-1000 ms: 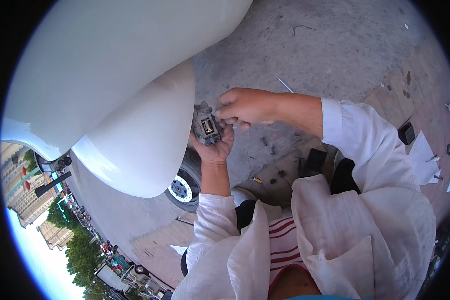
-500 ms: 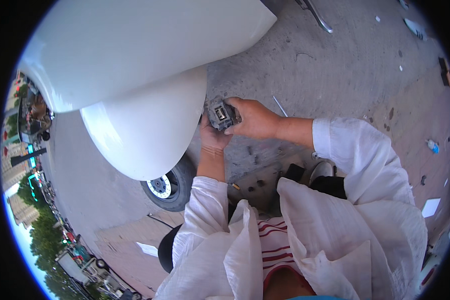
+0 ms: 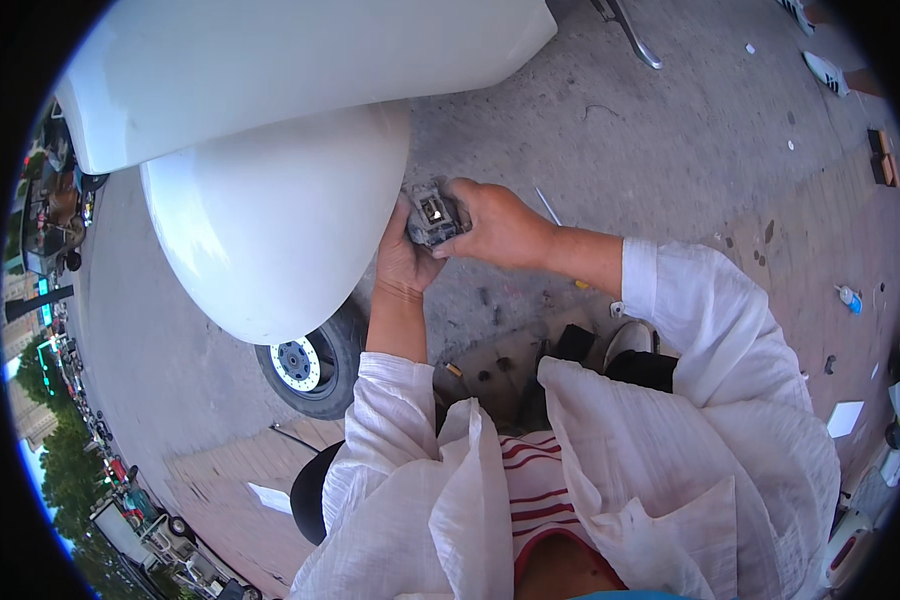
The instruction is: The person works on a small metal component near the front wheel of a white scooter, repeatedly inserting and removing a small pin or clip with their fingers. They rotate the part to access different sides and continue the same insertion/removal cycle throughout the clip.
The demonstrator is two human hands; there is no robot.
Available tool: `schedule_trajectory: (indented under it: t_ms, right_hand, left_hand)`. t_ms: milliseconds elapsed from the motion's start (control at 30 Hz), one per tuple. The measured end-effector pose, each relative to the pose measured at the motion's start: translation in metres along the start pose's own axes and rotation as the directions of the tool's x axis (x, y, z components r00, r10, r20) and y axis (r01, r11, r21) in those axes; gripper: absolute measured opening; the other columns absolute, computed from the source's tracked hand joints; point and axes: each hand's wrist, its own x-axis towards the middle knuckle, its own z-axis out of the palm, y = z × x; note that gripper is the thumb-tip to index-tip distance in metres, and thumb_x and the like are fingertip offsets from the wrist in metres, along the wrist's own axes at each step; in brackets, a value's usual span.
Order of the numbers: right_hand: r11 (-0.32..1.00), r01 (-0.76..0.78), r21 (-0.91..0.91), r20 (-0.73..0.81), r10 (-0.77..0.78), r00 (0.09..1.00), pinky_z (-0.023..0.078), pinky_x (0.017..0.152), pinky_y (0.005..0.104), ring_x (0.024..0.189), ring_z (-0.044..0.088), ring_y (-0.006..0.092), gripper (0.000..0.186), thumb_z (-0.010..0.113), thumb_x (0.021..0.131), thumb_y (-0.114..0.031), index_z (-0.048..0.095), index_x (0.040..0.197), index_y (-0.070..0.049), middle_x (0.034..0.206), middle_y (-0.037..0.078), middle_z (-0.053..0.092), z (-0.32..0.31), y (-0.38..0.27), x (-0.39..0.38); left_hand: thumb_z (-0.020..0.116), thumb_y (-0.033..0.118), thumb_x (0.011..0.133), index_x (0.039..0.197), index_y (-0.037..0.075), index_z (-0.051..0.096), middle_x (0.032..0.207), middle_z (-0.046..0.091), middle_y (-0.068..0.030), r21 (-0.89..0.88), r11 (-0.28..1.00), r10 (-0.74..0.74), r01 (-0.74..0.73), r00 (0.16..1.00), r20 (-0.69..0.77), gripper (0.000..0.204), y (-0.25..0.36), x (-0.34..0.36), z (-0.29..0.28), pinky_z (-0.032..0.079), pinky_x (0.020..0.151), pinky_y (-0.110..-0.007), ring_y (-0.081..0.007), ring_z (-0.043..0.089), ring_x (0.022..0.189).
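"Start with the largest."

"See grey pavement (image 3: 650, 150) spreading beneath the fingers, then white curved panels (image 3: 280, 225) just left of them and farther up."

"Keep going down in size."

"Spot a wheel (image 3: 296, 364) below and left of the fingers. Then see the right hand (image 3: 500, 225) gripping the right side of a boxy grey part (image 3: 433, 212) with thumb and fingers, and the left hand (image 3: 405, 255) cupping it from the left and below. Can't tell each left fingertip's place; seems partly hidden."

"Where to look for the part, then?"

"Look right among the fingers, between both hands, near the panel edge."

"And smaller still?"

"Notice a dark square (image 3: 574, 343) below and right of the fingers, a thin pale rod (image 3: 547, 205) right of them, and a tiny yellowish stub (image 3: 453, 370) well below."
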Motion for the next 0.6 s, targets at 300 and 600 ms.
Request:
schedule_trajectory:
  t_ms: [300,600]
  right_hand:
    - [1.000,0.012,-0.017,0.087,-0.011,0.996,0.049,0.075,0.0378,0.079,0.063,0.0282,0.052,0.083,0.066,-0.032,0.059,0.095,0.004,0.088,0.019,0.065,-0.013,-0.004,0.005]
    - [0.963,-0.087,0.253,0.060,0.074,0.995,0.049,0.070,0.0350,0.079,0.062,0.0216,0.042,0.074,0.078,-0.027,0.062,0.105,0.004,0.086,0.018,0.064,-0.033,-0.016,-0.011]
  left_hand:
    - [0.067,0.044,0.084,0.107,0.010,0.060,0.100,0.066,-0.0063,0.007,1.000,0.000,0.002,0.984,-0.178,0.041,-0.002,-0.006,0.024,0.057,0.072,-0.034,-0.0211,0.066,0.090]
    - [0.063,0.044,0.088,0.109,0.006,0.058,0.097,0.066,-0.0092,-0.039,0.999,0.026,-0.032,0.988,-0.155,0.044,-0.004,-0.011,0.034,0.057,0.073,-0.037,-0.0242,0.066,0.089]
